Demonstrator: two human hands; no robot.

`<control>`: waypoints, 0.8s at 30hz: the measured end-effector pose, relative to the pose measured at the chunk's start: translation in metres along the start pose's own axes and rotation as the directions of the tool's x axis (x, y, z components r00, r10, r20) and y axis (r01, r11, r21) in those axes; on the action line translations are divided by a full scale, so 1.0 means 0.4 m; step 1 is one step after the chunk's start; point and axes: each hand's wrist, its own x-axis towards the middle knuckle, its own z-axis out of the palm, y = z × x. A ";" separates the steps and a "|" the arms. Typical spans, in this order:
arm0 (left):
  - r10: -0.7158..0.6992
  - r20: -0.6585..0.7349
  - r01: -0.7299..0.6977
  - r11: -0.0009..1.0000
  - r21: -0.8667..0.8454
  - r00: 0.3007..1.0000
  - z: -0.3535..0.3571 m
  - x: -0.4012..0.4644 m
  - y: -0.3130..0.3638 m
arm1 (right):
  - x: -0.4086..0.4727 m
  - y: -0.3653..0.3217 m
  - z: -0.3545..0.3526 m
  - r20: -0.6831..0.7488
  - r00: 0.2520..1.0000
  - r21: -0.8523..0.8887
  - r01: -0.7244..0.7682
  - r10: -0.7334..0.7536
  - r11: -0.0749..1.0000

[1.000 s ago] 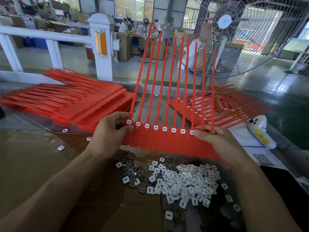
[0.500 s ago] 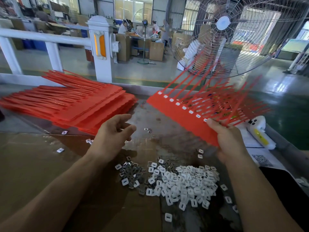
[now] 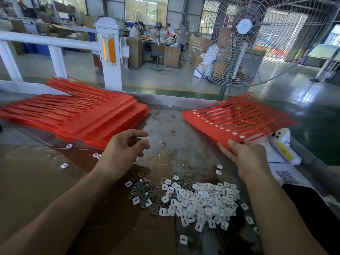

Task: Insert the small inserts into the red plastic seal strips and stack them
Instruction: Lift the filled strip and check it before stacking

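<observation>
The right hand (image 3: pixel 246 159) pinches the near corner of a flat red plastic sheet of joined seal strips (image 3: pixel 217 126), thumb on top, laying it onto the right-hand stack, probably because its row of small white inserts (image 3: pixel 228 130) looks fully seated. The left hand (image 3: pixel 123 150) hovers empty with relaxed, loosely curled fingers, angled toward the thick pile of unfilled red strip sheets (image 3: pixel 88 116) at the left, likely the next pickup. Between the forearms lies a loose heap of glossy white rectangular slotted inserts (image 3: pixel 202 201) with some dull grey metal clips (image 3: pixel 142 188), within easy reach on the worn, cardboard-covered bench (image 3: pixel 46 181).
</observation>
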 end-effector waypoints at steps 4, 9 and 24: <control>-0.004 0.013 0.004 1.000 -0.010 1.000 0.001 0.000 0.003 | 0.014 -0.005 0.009 -0.102 0.991 -0.011 -0.087 0.086 0.996; -0.013 0.006 0.014 1.000 -0.026 1.000 0.001 -0.003 0.008 | 0.010 -0.008 0.017 -0.060 0.996 0.029 -0.064 0.066 0.998; -0.040 0.006 0.040 0.999 -0.029 0.999 -0.005 -0.009 0.022 | -0.002 0.017 0.014 -0.099 0.995 -0.175 0.004 -0.022 0.985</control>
